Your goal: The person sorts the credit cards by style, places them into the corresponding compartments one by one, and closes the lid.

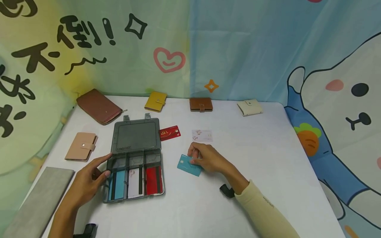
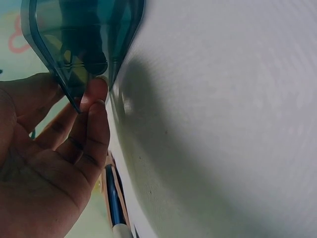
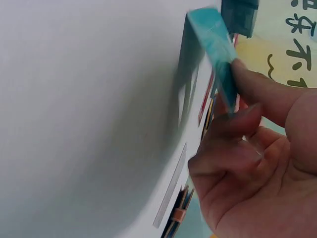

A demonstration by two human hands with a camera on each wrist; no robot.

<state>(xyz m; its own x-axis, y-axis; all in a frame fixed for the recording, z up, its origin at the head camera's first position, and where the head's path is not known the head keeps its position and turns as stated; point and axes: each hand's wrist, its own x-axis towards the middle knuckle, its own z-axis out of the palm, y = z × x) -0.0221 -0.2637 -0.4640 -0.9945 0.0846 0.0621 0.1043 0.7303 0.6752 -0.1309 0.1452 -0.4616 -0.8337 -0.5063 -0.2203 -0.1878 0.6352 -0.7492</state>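
Observation:
My right hand [image 1: 209, 159] pinches a teal bank card [image 1: 185, 164] between thumb and fingers, to the right of a grey plastic case. In the right wrist view that card [image 3: 210, 37] is tilted, one end close over the white tabletop. The case [image 1: 137, 135] lies with its lid folded back. Blue, white and red cards fill the front parts of its three compartments. At the case's left side, my left hand [image 1: 89, 177] grips the edge. Seen in the left wrist view, thumb and fingers close around a corner of the translucent case [image 2: 84, 29].
A red VIP card [image 1: 170, 133] and a pale card [image 1: 202, 135] lie behind. Along the back are a brown zip wallet [image 1: 98, 106], yellow [image 1: 155, 101], brown [image 1: 201, 104] and cream [image 1: 250, 107] small wallets. A beige wallet [image 1: 80, 146] and grey slab [image 1: 41, 201] lie left.

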